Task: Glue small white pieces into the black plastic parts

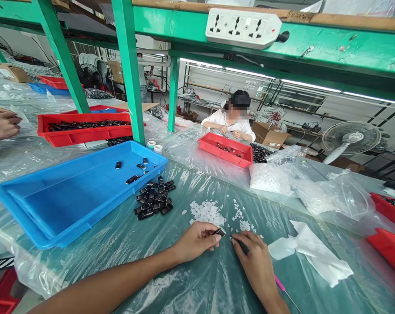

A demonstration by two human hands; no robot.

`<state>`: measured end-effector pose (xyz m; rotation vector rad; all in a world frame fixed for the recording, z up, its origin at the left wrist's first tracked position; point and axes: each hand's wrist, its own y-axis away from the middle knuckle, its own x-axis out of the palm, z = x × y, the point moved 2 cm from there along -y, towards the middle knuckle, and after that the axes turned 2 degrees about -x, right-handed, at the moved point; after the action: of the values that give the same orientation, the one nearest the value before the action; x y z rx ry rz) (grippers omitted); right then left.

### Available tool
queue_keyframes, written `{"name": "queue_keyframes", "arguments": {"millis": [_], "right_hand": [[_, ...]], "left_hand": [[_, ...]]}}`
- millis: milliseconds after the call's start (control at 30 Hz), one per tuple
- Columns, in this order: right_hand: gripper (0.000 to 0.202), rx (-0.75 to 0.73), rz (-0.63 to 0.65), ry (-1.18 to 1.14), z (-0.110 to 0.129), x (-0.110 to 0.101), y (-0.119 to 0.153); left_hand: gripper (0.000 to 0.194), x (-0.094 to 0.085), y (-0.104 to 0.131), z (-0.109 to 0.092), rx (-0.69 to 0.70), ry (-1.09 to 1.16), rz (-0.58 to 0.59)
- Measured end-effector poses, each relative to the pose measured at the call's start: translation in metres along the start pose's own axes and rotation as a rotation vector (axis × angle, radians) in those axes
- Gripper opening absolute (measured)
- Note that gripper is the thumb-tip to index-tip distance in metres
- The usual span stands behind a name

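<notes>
My left hand [197, 240] pinches a small black rectangular part [220, 232] between thumb and fingers, low over the plastic-covered table. My right hand [254, 259] grips a thin tool [242, 247] with a dark tip and a pink handle [280, 284], its tip pointing at the part. Just beyond my hands lies a scatter of small white pieces [207, 213]. A pile of black parts [154, 198] sits to the left of them, beside a blue tray [69, 196] holding several more black parts.
A folded white cloth [315, 250] lies right of my hands. Red trays [83, 128] [226, 149] [389, 244] and bags of white pieces [271, 178] stand around. A person sits across the table; another person's hand [3, 124] shows at far left. Green posts [128, 69] rise behind the blue tray.
</notes>
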<state>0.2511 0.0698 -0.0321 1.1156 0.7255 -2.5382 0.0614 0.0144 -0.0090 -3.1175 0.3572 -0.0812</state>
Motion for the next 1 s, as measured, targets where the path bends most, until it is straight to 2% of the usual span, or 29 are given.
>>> {"name": "queue_keyframes", "arguments": {"millis": [100, 233, 367, 500, 667, 733, 867, 1000], "right_hand": [[0.019, 0.062, -0.007, -0.088, 0.0, 0.0, 0.002], [0.027, 0.182, -0.034, -0.331, -0.001, 0.004, 0.006], [0.034, 0.233, -0.058, -0.565, 0.003, 0.005, 0.009], [0.031, 0.292, -0.041, -0.699, 0.006, 0.007, 0.014], [0.038, 0.5, -0.073, -0.971, 0.005, 0.009, 0.022], [0.041, 0.508, -0.085, -0.924, 0.008, 0.007, 0.023], [0.044, 0.432, -0.084, -0.761, 0.017, 0.001, 0.02], [0.039, 0.42, -0.18, -0.836, 0.02, 0.006, 0.019]], "left_hand": [[0.035, 0.001, 0.0, -0.001, -0.01, 0.015, 0.004], [0.035, 0.003, 0.001, -0.002, 0.005, 0.019, 0.038], [0.035, 0.003, 0.001, 0.0, 0.056, -0.039, 0.084], [0.035, 0.002, 0.0, 0.004, 0.084, -0.074, 0.109], [0.034, 0.003, -0.001, 0.007, 0.076, -0.063, 0.116], [0.033, 0.003, -0.001, 0.007, 0.07, -0.061, 0.119], [0.031, 0.004, -0.001, 0.005, 0.057, -0.06, 0.12], [0.031, 0.006, 0.0, 0.003, 0.061, -0.053, 0.13]]}}
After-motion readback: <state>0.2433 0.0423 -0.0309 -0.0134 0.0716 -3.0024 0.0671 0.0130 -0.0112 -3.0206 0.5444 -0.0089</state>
